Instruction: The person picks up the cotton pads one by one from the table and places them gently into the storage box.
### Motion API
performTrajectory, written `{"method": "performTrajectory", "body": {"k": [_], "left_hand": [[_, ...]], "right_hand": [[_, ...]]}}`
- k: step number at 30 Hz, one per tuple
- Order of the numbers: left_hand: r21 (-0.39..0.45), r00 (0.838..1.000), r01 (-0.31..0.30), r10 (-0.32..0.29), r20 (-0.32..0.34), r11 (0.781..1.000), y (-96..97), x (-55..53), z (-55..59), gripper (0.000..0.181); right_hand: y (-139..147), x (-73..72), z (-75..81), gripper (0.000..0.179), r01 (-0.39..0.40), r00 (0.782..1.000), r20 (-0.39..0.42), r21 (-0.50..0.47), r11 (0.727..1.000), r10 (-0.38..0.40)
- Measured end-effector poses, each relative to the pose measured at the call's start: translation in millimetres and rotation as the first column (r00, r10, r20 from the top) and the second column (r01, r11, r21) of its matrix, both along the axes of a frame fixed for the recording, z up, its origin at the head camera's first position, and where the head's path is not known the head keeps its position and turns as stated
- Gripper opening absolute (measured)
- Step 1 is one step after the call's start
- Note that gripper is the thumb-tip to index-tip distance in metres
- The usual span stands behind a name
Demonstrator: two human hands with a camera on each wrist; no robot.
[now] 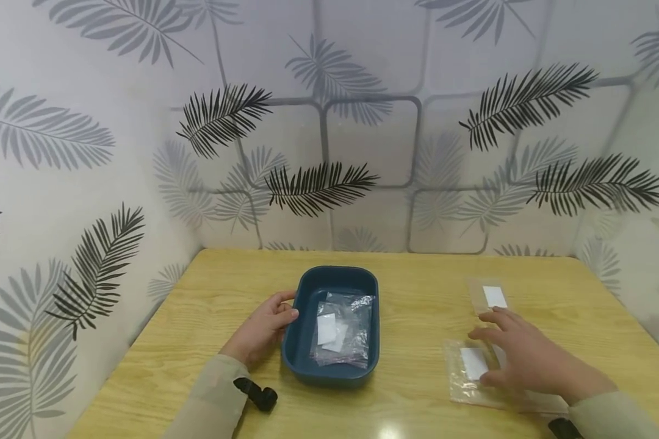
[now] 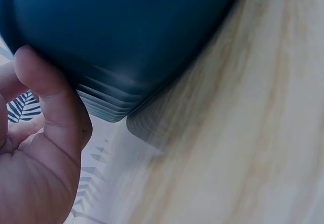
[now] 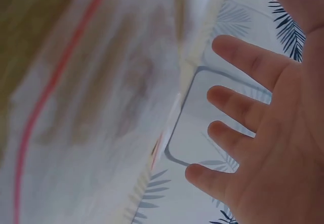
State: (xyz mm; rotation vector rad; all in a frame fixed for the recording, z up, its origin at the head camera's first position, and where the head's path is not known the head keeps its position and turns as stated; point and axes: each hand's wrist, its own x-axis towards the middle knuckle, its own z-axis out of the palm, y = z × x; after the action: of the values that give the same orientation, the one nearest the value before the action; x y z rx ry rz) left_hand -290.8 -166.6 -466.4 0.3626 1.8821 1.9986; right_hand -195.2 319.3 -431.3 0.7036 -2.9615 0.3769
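Observation:
A dark blue plastic basin [image 1: 331,379] stands on the table with several clear zip bags [image 1: 357,317] inside, white labels showing. My left hand [image 1: 263,329] holds the basin at its left side; the left wrist view shows the thumb [image 2: 43,72] against its outer wall, other fingers partly hidden. Over on the right, my right hand [image 1: 532,353] hovers at the loose clear bags [image 1: 461,390], fingers spread. In the right wrist view a bag with a red seal line [image 3: 55,79] lies close by, apart from the fingers [image 3: 243,59].
Behind the right hand another clear bag with a white label [image 1: 494,296] lies on the wooden table [image 1: 241,268]. Leaf-patterned walls [image 1: 362,140] enclose the table at the back and sides.

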Motion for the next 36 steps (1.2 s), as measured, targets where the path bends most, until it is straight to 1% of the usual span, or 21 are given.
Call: {"method": "performTrajectory", "body": {"k": [4, 10, 13, 18, 21, 25, 28, 32, 36], "left_hand": [[0.01, 1.0, -0.001, 0.001, -0.004, 1.0, 1.2, 0.0, 1.9, 0.052], [0.012, 1.0, 0.015, -0.015, -0.005, 1.0, 3.0, -2.9, 3.6, 0.053], [0.012, 1.0, 0.013, -0.013, -0.005, 1.0, 3.1, -3.3, 3.5, 0.053], [0.008, 1.0, 0.01, -0.01, 0.005, 1.0, 3.2, -1.3, -0.4, 0.053], [0.01, 1.0, 0.001, -0.001, 0.009, 1.0, 2.9, 0.6, -2.3, 0.052], [0.027, 1.0, -0.004, 0.004, 0.013, 1.0, 2.4, 0.9, -1.7, 0.052], [0.031, 1.0, 0.0, -0.001, 0.019, 1.0, 1.2, 0.0, -0.8, 0.052], [0.016, 1.0, -0.002, 0.001, 0.021, 1.0, -0.7, -0.4, -0.6, 0.052], [0.007, 1.0, -0.007, 0.007, 0.019, 1.0, -1.8, 0.0, -1.3, 0.053]], "right_hand": [[1, 0.0, -2.9, 0.067, -0.02, 1.0, -0.005, 0.03, 0.999, 0.02], [-1, 0.2, -9.2, 0.068, -0.003, 1.0, 0.018, 0.067, 0.998, 0.002], [-2, -0.3, -11.9, 0.069, 0.005, 1.0, 0.022, 0.054, 0.999, -0.006], [-1, -0.1, -15.8, 0.068, 0.018, 0.998, 0.055, 0.036, 0.999, -0.02], [0, -0.7, -16.9, 0.066, 0.014, 0.999, 0.05, 0.035, 0.999, -0.016], [0, -1.8, -15.5, 0.062, -0.003, 1.0, 0.03, 0.024, 1.0, 0.002], [-1, -2.0, -13.8, 0.061, -0.004, 0.999, 0.041, 0.019, 1.0, 0.003], [-4, -2.8, -12.3, 0.058, -0.005, 0.999, 0.053, 0.011, 1.0, 0.005], [-5, -4.8, -12.1, 0.053, -0.009, 0.999, 0.037, 0.009, 1.0, 0.009]]}}
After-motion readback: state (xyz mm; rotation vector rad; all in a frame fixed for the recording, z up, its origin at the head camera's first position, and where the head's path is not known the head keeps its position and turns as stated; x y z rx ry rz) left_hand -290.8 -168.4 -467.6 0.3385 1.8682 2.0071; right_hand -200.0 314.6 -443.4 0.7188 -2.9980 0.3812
